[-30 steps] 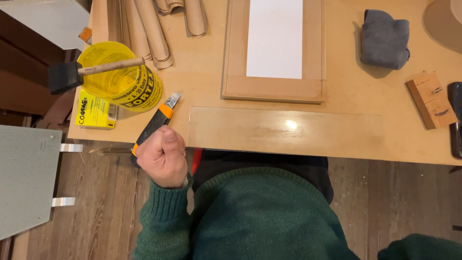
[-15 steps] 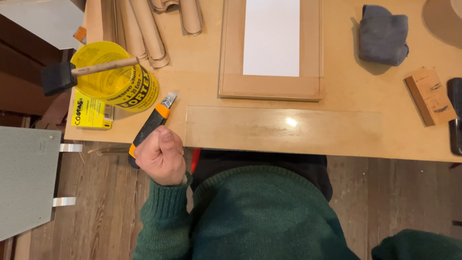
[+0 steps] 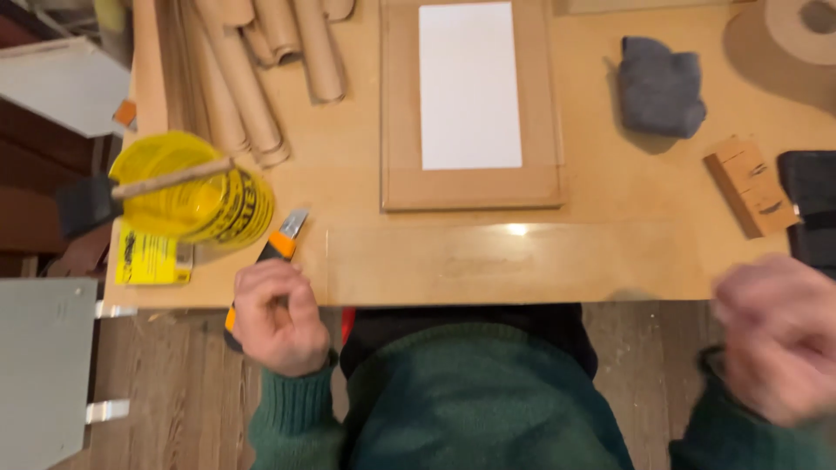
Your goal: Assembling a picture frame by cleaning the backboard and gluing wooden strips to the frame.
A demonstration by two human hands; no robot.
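Left hand [image 3: 277,315] grip clamped on the knife [image 3: 272,254], blade out; right hand [image 3: 775,335] blurred, grip unclear; clear strip [image 3: 501,263] on counter [image 3: 610,187] looks uncut

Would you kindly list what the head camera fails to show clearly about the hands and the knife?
- Right hand: motion-blurred in the head view; fingers and any contents unreadable.
- Utility knife: the left hand covers most of the handle; only the blade end shows.
- Black object: cut off by the right edge.
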